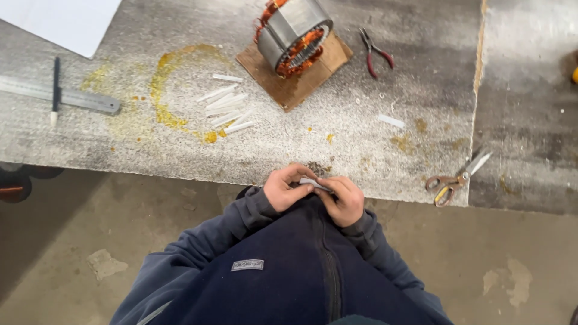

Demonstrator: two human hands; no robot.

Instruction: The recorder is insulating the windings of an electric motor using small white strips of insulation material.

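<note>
White paper strip (314, 183), narrow and flat, sits pinched between left hand (284, 188) and right hand (344, 200), both grips closed on it, at the grey worktop (373, 150) edge.

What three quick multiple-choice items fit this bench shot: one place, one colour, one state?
1. Where do the scissors lie?
A. on the ruler
B. near the bench's front edge, to the right
C. on the cardboard

2. Plier handle colour?
A. red
B. blue
C. green

3. The white strip is:
A. flat on the bench
B. inside the stator
C. held between both hands

Key: 1 B, they lie near the edge; 2 A, the grips are red; 3 C, left hand and right hand pinch it.
</note>
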